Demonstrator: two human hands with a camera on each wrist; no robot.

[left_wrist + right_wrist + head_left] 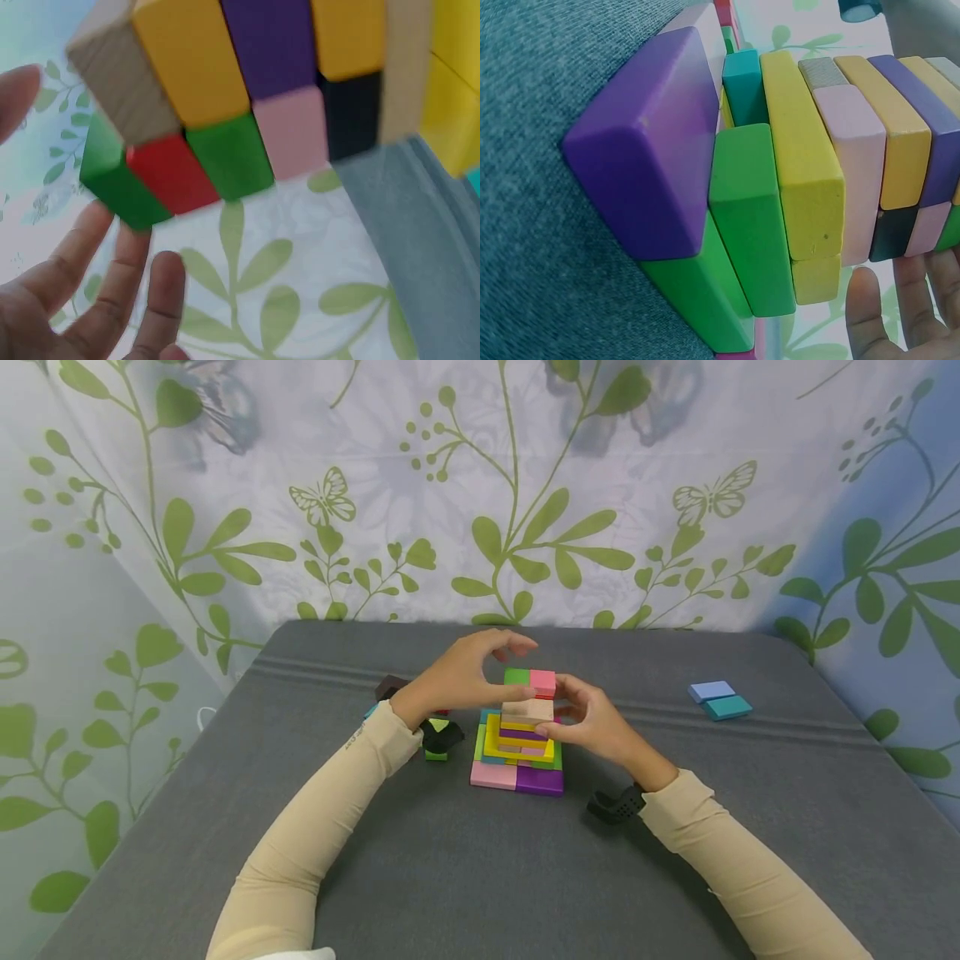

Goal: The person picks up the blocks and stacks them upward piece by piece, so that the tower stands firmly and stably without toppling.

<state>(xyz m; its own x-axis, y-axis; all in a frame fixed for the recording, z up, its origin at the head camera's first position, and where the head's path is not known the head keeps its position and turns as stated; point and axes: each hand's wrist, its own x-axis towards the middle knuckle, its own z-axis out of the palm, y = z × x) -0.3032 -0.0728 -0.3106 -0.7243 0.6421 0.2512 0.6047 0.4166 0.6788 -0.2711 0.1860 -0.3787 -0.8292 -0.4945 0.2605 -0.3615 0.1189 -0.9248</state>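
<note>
While both open hands flank the block tower (519, 735), bare table (450, 877) surrounds it.

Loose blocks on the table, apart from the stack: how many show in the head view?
2 clearly: a lavender block and a teal block, touching, at the table's right. More lie behind the left hand, partly hidden, so their count is unclear.

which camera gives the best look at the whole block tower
The head view: it shows the whole block tower, from the pink and purple base to the green and red top, between the left hand and right hand. The left wrist view shows only its blurred upper blocks; the right wrist view shows its lower layers close up.
</note>
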